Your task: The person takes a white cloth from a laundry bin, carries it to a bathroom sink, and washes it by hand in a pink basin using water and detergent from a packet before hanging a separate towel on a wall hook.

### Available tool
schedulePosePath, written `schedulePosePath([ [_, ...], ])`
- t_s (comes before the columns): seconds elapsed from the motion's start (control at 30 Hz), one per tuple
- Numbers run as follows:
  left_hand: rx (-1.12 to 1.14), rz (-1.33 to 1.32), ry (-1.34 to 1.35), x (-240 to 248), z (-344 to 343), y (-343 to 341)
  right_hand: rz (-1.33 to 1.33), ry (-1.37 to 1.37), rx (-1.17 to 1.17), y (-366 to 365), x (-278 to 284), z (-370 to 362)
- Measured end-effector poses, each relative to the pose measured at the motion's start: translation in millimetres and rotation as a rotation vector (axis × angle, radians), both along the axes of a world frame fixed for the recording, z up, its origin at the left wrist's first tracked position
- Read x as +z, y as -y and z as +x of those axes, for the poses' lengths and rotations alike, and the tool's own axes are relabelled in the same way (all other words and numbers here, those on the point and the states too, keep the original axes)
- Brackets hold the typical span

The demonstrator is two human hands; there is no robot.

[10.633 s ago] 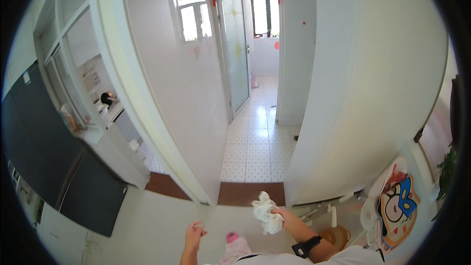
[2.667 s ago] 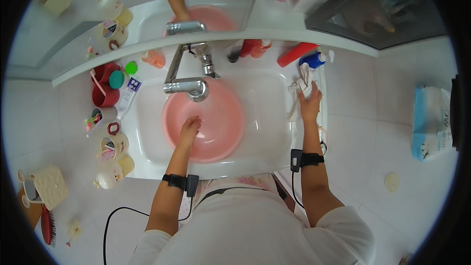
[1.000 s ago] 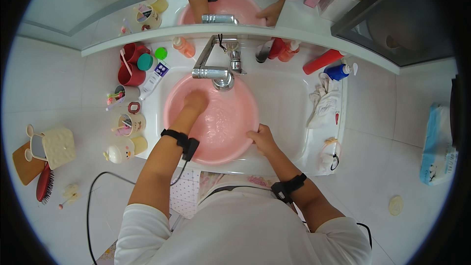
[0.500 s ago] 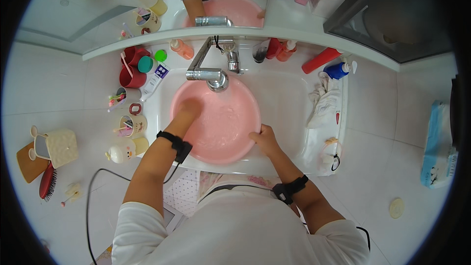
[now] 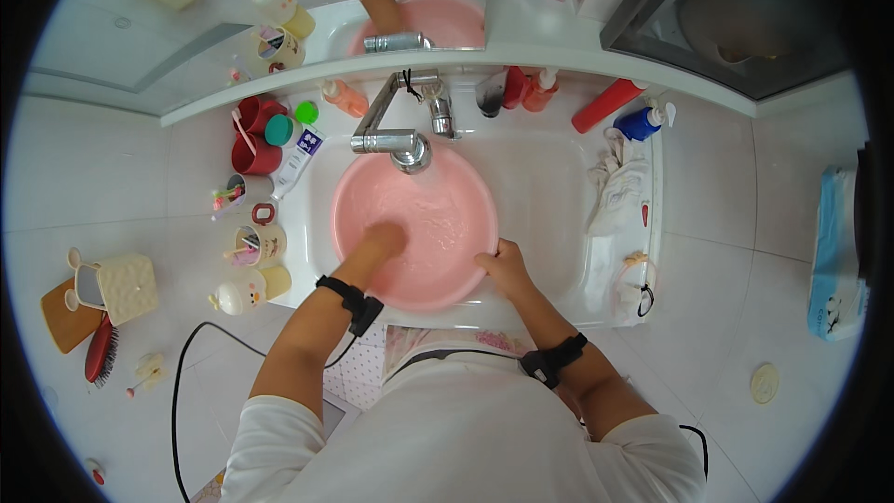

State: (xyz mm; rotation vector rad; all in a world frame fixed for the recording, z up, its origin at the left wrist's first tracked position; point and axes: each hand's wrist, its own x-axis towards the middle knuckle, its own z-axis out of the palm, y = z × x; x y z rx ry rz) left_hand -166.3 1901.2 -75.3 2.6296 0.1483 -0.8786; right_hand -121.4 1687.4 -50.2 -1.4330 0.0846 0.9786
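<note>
A round pink basin [image 5: 349, 191] stands tilted slightly or level, I cannot tell, in the white sink [image 5: 549, 214], with rippling water inside. My left hand [image 5: 386, 240] reaches down into that water on the basin's left side; its fingers are submerged and smeared, so their pose is hidden. On the right, my right hand [image 5: 504, 265] pinches the basin's rim, thumb on the inner side and fingers outside. A chrome faucet [image 5: 410, 144] overhangs the basin's far edge.
Red cups [image 5: 256, 154], a toothpaste tube [image 5: 298, 163] and cups with toothbrushes line the sink's left edge. Bottles [image 5: 540, 90] stand at the back. A wet white cloth [image 5: 619, 191] lies on the right edge, near a blue pump bottle [image 5: 640, 124]. A mirror cabinet [image 5: 559, 47] overhangs the back.
My left hand has moved right and toward me within the basin. My right hand keeps its hold on the rim. The view has shifted slightly.
</note>
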Motion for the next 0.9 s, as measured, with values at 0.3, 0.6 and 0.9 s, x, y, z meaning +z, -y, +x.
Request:
schedulePosePath([
  [0.3, 0.455, -0.123, -0.349, 7, 11, -42, 0.012, -0.020, 0.014, 3, 4, 6],
  [0.6, 0.652, -0.487, -0.161, 1, 22, -62, 0.056, 0.014, 0.010, 1, 10, 10],
  [0.9, 0.245, -0.175, 0.325, 7, 47, 25, 0.057, 0.102, 0.114, -13, -11, -5],
])
